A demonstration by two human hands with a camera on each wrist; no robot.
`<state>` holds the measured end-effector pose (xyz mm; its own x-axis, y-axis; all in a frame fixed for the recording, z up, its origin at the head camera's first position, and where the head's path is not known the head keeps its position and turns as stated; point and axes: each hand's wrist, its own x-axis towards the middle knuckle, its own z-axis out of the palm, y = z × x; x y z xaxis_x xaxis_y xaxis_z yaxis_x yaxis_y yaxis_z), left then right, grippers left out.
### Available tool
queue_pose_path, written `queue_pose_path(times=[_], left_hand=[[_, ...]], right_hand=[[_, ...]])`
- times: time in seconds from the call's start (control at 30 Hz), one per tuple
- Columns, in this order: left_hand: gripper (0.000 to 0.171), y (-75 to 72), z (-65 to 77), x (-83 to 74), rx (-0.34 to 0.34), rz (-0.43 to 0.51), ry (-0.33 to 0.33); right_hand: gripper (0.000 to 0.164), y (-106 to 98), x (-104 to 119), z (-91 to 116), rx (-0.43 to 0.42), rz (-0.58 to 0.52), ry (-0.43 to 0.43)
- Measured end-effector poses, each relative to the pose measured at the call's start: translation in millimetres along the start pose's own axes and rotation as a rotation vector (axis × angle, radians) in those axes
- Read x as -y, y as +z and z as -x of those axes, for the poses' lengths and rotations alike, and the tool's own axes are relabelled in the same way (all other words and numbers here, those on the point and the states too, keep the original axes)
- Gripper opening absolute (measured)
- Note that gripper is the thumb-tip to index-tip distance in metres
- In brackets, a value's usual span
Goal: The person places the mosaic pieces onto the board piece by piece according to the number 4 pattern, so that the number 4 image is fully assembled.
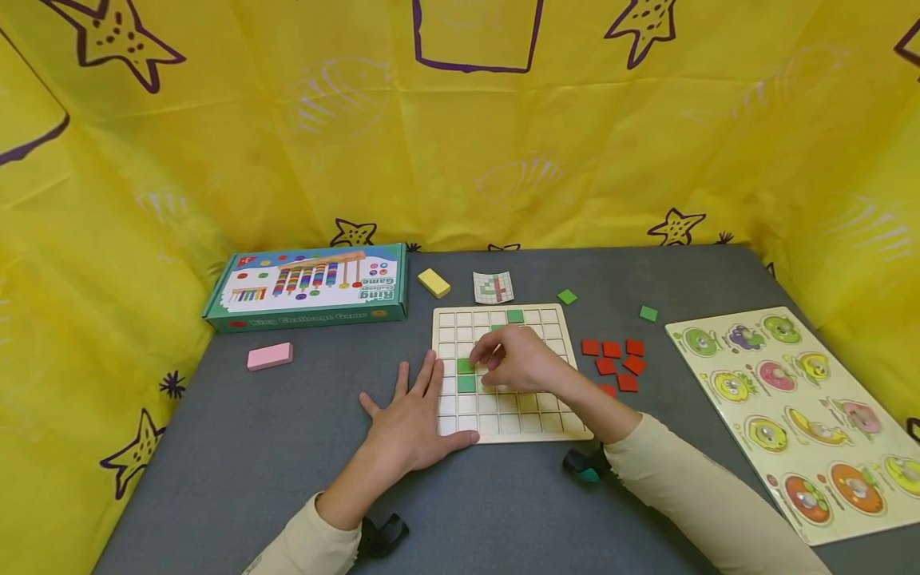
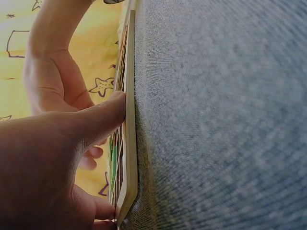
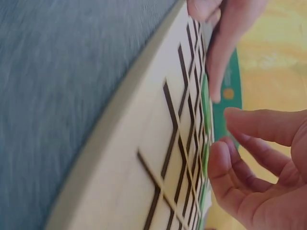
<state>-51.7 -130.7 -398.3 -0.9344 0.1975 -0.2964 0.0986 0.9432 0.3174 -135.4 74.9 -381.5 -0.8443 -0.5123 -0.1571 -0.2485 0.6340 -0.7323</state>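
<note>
Surface point(image 1: 316, 431): grey woven cloth, matt, coarse & ribbed in the left wrist close-up. Grid board point(image 1: 508, 423): pale wood look, smooth, matt, w/ dark grooves betw. thin light strips. Green tiles point(image 1: 466, 384) & red tiles point(image 1: 611, 350): flat, painted-wood or plastic, can't tell. Ref. card point(image 1: 493, 287): printed paper, slightly curled. Box point(image 1: 309, 287): printed cardbd., smooth. Fruit board point(image 1: 787, 399): printed, w/ soft sheen. Backdrop point(image 1: 460, 160): thin yellow fabric, creased, a bit shiny. Sleeves point(image 1: 690, 471): soft matt cloth.
</note>
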Motion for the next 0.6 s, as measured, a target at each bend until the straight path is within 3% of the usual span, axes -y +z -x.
queue_pose_path(times=[0.4, 0.6], left_hand=[[0.118, 0.4, -1.0, -0.9, 0.01, 0.004, -0.01], [0.117, -1.1, 0.9, -1.3, 0.008, 0.019, 0.005]], right_hand=[[0.023, -48.2, -35.2, 9.3, -0.107, 0.003, -0.02], [0.026, -82.4, -56.6, 7.7, -0.161, 0.019, 0.051]])
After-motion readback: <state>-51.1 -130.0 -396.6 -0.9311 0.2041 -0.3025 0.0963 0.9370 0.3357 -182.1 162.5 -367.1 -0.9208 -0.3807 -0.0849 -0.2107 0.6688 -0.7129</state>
